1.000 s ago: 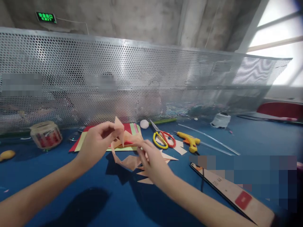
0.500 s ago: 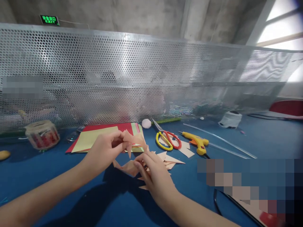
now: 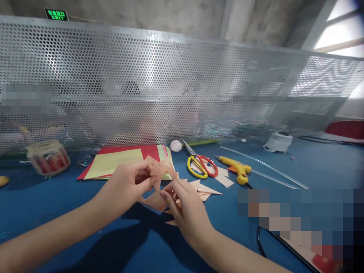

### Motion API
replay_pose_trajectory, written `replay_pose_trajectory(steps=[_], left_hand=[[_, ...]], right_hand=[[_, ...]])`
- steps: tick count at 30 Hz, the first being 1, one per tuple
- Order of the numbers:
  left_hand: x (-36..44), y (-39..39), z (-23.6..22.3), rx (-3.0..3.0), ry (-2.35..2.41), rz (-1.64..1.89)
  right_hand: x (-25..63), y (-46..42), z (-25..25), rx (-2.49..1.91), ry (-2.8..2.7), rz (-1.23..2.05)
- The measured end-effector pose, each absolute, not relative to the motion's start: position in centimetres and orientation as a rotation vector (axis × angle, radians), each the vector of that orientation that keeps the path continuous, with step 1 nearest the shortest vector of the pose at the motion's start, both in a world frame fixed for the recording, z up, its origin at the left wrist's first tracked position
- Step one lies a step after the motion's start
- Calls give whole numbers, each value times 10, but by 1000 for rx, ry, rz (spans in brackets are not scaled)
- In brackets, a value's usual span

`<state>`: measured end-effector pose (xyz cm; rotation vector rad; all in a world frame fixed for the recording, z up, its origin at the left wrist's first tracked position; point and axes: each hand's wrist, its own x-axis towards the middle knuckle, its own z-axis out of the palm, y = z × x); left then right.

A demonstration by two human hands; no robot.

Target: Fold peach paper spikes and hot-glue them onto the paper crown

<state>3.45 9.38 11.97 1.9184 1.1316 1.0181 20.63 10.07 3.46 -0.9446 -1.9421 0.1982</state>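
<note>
Blue table [image 3: 113, 246], perforated metal screen [image 3: 153, 83], concrete wall [image 3: 170, 19] behind

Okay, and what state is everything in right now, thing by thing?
Left hand: pinching folded paper.
Right hand: fingers closed on the same paper.
Folded paper: creased, held up.
Sheets: stacked flat.
Scissors: lying down, unheld.
Glue gun: lying down; can't tell if it's on.
Jar: upright, red contents; lid unclear.
Exit sign: lit.
</note>
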Motion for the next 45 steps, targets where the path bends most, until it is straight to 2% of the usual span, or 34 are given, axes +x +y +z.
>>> replay_pose_trajectory(steps=[30, 45], left_hand=[[29, 97, 124, 1875, 1106, 866], [30, 100, 115, 2068, 1255, 818]], right_hand=[[207, 99, 34, -959, -1925, 119], [207, 94, 38, -953, -1878, 103]])
